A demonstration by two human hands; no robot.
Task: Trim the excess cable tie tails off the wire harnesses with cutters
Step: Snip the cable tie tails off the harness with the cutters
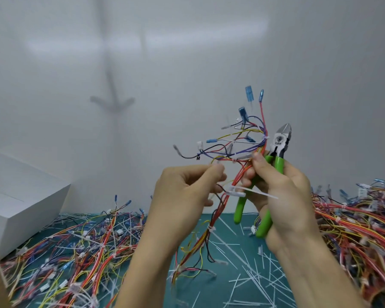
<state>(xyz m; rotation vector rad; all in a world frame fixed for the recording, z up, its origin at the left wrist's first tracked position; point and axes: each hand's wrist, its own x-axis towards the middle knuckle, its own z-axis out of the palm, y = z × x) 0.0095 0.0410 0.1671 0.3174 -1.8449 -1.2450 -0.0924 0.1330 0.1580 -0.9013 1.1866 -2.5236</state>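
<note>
Held up before the white wall (187,63), the wire harness (242,150) fans out its blue-tipped ends above both hands. The left hand (187,192) pinches a few of its wires between thumb and fingertips. The right hand (282,192) is wrapped round the green handles of the cutters (280,141), its thumb also pressed on the bundle. The cutter blades point up just beside the wires. A white cable tie tail (262,193) juts out across the right hand's fingers.

Below, the green mat (227,252) is strewn with cut tails (258,278). One heap of harnesses (80,252) lies to the left and another heap (353,223) to the right. A white box (20,196) stands at the far left.
</note>
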